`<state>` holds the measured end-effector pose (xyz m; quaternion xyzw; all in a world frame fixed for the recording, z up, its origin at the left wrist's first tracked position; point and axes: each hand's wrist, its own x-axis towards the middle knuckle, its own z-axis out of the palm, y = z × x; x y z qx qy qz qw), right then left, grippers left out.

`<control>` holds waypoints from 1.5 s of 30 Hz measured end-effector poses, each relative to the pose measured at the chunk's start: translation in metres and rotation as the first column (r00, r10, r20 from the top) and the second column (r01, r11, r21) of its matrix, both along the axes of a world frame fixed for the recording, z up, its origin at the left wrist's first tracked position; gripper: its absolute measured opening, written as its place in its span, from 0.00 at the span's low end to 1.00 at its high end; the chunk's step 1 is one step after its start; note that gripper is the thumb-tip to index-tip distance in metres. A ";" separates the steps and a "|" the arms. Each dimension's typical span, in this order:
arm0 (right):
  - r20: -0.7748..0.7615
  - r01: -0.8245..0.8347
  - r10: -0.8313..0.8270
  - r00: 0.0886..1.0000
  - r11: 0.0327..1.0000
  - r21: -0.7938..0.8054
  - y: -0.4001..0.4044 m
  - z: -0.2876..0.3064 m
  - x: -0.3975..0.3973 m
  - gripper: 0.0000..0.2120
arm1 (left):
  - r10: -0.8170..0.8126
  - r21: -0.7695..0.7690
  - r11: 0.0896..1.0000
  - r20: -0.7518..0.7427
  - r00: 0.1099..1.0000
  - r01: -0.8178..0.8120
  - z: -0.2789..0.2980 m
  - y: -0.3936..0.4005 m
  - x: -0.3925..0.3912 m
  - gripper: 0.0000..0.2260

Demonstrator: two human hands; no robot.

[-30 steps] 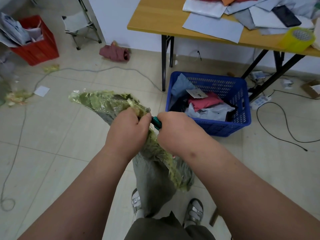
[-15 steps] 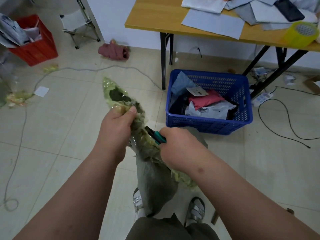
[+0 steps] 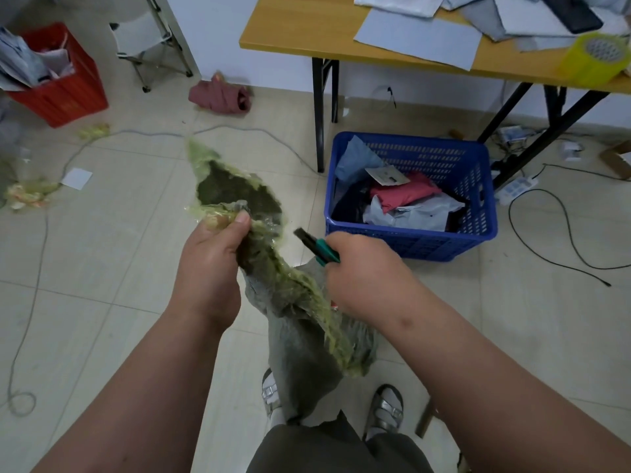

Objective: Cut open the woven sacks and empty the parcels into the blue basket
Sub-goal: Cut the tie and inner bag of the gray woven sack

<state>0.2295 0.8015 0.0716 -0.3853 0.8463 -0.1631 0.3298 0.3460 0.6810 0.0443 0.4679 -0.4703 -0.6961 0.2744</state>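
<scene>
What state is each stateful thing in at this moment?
Green woven sack: slit open along its top, frayed, held up off the floor.
Left hand: grip closed on the sack's cut edge.
Right hand: grip closed on the green-handled cutter, blade clear of the sack.
Blue plastic basket: upright on the floor, partly filled with parcels.
Red plastic crate: upright, holding papers.
Yellow tape roll: lying on the wooden table.

Counter, wood top, black legs: grey mailers, dark phone, yellow tape roll at its right edge. Red crate of papers far left. Folding stool by the wall. Maroon cloth on the tiled floor. Grey cable across the tiles; power strip and black cord at right
</scene>
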 end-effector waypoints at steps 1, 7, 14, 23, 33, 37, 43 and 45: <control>0.006 0.015 -0.015 1.000 0.999 -0.041 -0.002 0.003 0.001 0.08 | 0.004 0.001 1.000 0.004 1.000 -0.004 0.000 -0.002 0.001 0.12; 0.145 -0.044 0.037 0.989 0.998 0.043 -0.014 0.000 0.021 0.07 | -0.102 -0.047 0.993 0.034 0.994 0.104 -0.003 -0.001 -0.004 0.07; 0.097 -0.002 0.007 0.995 0.999 -0.045 -0.019 -0.004 0.017 0.06 | -0.172 -0.059 0.983 -0.004 0.985 0.171 0.001 -0.004 -0.003 0.12; 0.001 -0.046 0.047 0.999 0.997 -0.054 -0.021 -0.011 0.018 0.07 | -0.133 -0.028 0.991 -0.064 0.989 0.131 0.002 0.008 -0.006 0.13; -0.016 -0.093 0.095 0.995 0.991 0.100 0.009 -0.030 0.014 0.08 | 0.074 0.190 0.981 -0.165 0.983 -0.042 -0.001 0.000 0.009 0.14; 0.052 -0.058 0.054 0.997 0.995 0.077 0.017 -0.029 0.020 0.03 | 0.110 0.226 0.972 -0.186 0.976 -0.067 -0.001 0.002 0.008 0.13; 0.097 0.006 -0.006 0.995 1.000 0.003 0.002 -0.029 0.029 0.08 | 0.028 0.143 0.990 -0.147 0.989 -0.007 0.003 0.009 -0.005 0.16; 0.082 0.029 -0.031 0.996 0.999 0.031 0.010 -0.031 0.027 0.08 | 0.039 0.156 0.988 -0.158 0.987 -0.014 0.003 0.008 -0.001 0.16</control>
